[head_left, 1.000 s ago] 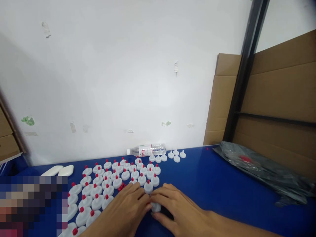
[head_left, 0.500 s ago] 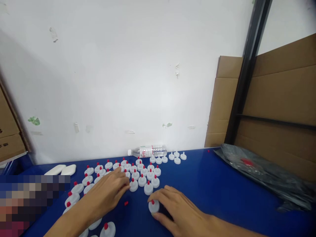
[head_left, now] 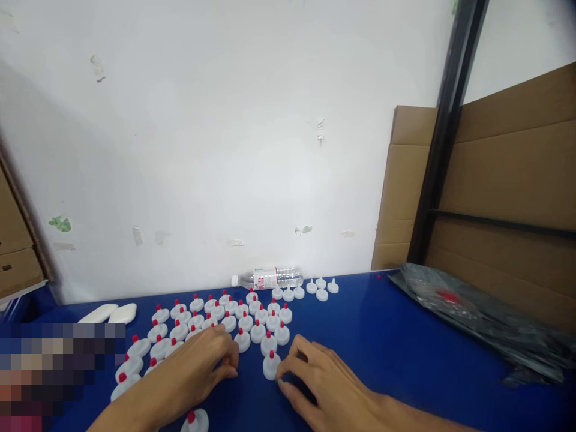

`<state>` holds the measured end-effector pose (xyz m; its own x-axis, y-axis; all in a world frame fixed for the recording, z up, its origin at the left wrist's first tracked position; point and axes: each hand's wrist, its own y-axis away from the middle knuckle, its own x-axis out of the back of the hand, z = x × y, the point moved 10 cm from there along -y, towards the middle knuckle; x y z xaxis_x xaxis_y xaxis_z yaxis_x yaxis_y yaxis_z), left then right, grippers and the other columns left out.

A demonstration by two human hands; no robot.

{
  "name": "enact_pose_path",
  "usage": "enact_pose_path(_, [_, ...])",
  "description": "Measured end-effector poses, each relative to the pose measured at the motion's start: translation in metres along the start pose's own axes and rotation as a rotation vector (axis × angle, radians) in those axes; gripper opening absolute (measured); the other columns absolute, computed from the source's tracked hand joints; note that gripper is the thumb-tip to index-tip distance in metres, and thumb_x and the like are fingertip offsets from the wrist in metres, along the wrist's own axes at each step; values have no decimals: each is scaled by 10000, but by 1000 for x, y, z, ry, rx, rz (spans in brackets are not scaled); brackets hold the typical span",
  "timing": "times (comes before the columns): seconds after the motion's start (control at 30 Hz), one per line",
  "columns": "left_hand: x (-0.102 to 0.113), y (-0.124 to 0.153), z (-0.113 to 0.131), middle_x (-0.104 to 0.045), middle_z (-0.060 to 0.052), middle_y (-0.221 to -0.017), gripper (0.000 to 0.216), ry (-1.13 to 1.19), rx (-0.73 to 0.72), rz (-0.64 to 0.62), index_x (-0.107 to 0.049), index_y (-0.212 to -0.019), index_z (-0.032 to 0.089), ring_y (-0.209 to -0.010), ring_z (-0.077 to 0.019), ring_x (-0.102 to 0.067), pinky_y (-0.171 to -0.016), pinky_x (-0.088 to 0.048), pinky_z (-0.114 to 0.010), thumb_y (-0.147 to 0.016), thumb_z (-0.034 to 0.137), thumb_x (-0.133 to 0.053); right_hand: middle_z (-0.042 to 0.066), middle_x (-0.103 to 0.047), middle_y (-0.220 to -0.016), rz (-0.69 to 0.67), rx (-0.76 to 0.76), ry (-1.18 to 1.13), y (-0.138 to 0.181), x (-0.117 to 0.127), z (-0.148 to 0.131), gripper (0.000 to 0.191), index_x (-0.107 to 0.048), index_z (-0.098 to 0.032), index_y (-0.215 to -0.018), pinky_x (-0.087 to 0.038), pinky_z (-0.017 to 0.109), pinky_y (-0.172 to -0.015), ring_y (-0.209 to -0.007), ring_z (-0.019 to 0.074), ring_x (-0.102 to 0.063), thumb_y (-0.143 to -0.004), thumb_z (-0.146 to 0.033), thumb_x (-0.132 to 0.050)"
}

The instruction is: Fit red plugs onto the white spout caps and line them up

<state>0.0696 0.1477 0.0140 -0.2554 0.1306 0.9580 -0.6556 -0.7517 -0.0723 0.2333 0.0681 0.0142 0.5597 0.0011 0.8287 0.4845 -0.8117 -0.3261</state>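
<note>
Several white caps with red tips (head_left: 243,318) stand in rows on the blue table (head_left: 387,342). My right hand (head_left: 321,384) rests on the table, its fingertips pinching one white cap with a red tip (head_left: 271,366) at the near end of the rows. My left hand (head_left: 198,369) lies curled just left of it, fingertips pressed together at the table near the front caps. What those fingers hold is hidden. One more cap (head_left: 194,421) sits below the left wrist.
A clear water bottle (head_left: 270,278) lies by the wall, with several plain white caps (head_left: 321,288) beside it. Two white oblong pieces (head_left: 110,313) lie at the left. A dark plastic bag (head_left: 477,312) and cardboard sheets (head_left: 504,180) fill the right side.
My right hand pushed its cap forward to join the rows. My left hand left that cap, reached toward the rows and drew back; the loose red tip seen half a second ago no longer shows.
</note>
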Motion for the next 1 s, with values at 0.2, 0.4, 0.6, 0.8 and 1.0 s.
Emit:
enact_pose_path(0.2, [3, -1, 12, -687, -33, -965, 159, -41, -54, 34, -639, -901, 204, -874, -198, -645, -767, -447, -300, -1008, 184, -523, 56, -665, -1005, 239, 26, 212, -16, 47, 29, 238, -700, -224, -1017, -519, 375, -882, -918, 206, -651, -1062, -256, -469])
enact_pose_path(0.4, [25, -2, 25, -665, -27, -958, 286, -83, -112, 165, -624, -961, 221, -839, -200, -650, -746, -438, -320, -1095, 276, -377, 211, -604, -1419, 311, -173, 321, -23, 79, 107, 367, -663, -165, -1318, -388, 651, -1104, -1343, 395, -530, -1086, -321, -425])
enact_pose_path(0.6, [29, 1, 36, -674, -51, -1068, 296, -174, -249, 301, -633, -1152, 254, -941, -230, -661, -801, -479, -350, -1102, 205, -345, 105, -712, -1304, 185, -73, 267, -24, 57, 91, 299, -731, -220, -1167, -469, 451, -1080, -1226, 272, -651, -1081, -267, -449])
enact_pose_path(0.8, [32, 3, 52, -680, -49, -984, 343, -248, -363, 403, -636, -1091, 239, -831, -214, -647, -718, -482, -323, -1113, 167, -302, 69, -701, -1338, 112, 3, 203, -22, 41, 72, 246, -692, -245, -1245, -489, 407, -1065, -1235, 254, -654, -1088, -272, -505])
enact_pose_path(1.0, [46, 17, 77, -730, -16, -887, 305, -277, -465, 610, -632, -1039, 228, -746, -184, -692, -663, -514, -294, -1145, 243, -347, 59, -697, -1222, 106, 75, 181, -23, 41, 61, 255, -669, -256, -1258, -521, 353, -982, -1100, 214, -676, -1127, -282, -452])
